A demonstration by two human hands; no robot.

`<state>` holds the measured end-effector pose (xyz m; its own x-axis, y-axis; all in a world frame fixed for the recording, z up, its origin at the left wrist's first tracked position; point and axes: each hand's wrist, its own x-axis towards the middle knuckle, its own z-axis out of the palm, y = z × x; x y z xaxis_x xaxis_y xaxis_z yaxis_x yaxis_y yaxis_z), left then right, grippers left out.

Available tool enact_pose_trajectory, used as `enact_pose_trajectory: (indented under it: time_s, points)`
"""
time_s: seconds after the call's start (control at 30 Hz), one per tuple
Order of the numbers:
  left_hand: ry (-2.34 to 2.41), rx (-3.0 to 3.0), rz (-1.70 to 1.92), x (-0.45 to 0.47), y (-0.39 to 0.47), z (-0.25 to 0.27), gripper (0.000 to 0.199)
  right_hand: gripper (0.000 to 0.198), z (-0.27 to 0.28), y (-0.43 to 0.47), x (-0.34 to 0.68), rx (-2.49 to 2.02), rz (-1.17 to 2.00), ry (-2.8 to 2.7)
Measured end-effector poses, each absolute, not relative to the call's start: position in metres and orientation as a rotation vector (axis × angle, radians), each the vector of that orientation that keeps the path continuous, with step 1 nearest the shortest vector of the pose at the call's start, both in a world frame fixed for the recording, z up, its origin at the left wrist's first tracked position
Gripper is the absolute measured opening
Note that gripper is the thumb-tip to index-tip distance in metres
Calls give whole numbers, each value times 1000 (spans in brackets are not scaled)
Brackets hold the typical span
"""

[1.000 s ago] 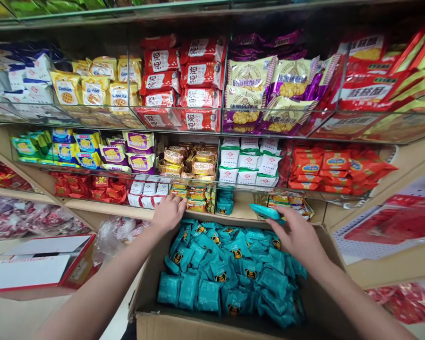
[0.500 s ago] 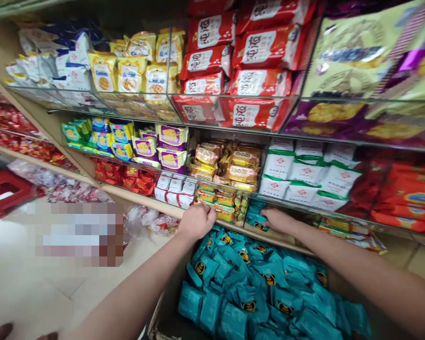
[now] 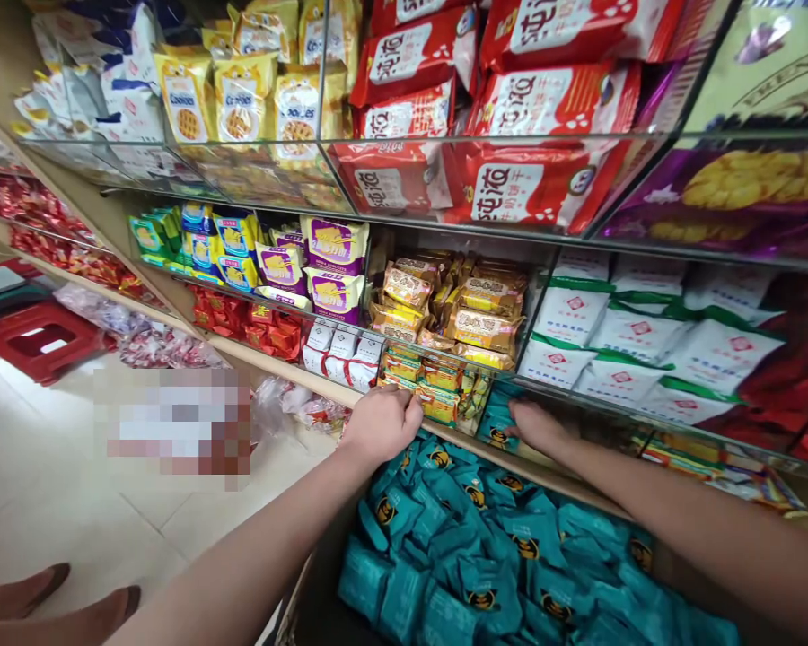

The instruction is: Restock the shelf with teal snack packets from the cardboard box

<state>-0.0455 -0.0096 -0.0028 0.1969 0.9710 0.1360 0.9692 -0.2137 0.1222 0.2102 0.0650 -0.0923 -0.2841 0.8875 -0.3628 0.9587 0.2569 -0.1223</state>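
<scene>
- Nearest to the viewer, at the bottom, stands the box point(image 3: 310, 592), open at its top and filled with teal packets point(image 3: 491, 574); many of these bear a round dark and yellow mark.
- Over the box's far side, the left hand point(image 3: 383, 422) rests at the wooden shelf edge point(image 3: 276, 363), beside the yellow packets point(image 3: 437, 395). Its grip is bent, with the fingers close together; whether it has hold of something, I cannot tell.
- To the right of it, the right hand point(image 3: 539, 426) reaches into the low compartment, where a small stack point(image 3: 498, 422) of the same teal kind lies. Its grip is partly bent, with the fingers at this stack; how far it is open, and whether it holds a packet, I cannot tell.
- On the floor point(image 3: 141, 538), at the left, lies a pixelated thing point(image 3: 181, 422), and farther back is a red stool point(image 3: 40, 336).
- Above the hands, the middle row carries brown packets point(image 3: 488, 309), green-and-white packets point(image 3: 639, 345) and purple packets point(image 3: 333, 269).
- Highest, behind clear panels, are red packs point(image 3: 539, 184) and cookie packs point(image 3: 246, 99).
</scene>
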Motion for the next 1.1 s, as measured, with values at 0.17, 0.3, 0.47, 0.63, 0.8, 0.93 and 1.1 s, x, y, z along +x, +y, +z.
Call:
enact_pose_trajectory:
  time_s: [0.17,0.3,0.47,0.63,0.8,0.93,1.1]
  points:
    - [1948,2419,285,-45,-9,-3,40,23,-97,67,213,1872,-576,2294]
    - [1923,2438,252,-46,-8,-1,40,41,-96,65,213,2063,-614,2191]
    - [1925,2464,243,-47,-8,-2,38,32,-99,64,211,2123,-769,2075]
    - [1937,2439,231,-46,-7,-3,38,15,-105,61,211,2095,-975,2030]
    - [1948,2461,230,-46,-6,-3,39,11,-94,64,212,2021,-995,2023]
    - [1979,2452,212,-47,-6,-4,41,16,-55,63,216,1959,-816,2201]
    - [2017,2417,198,-47,-7,-2,43,19,3,-18,225,1904,-609,2524]
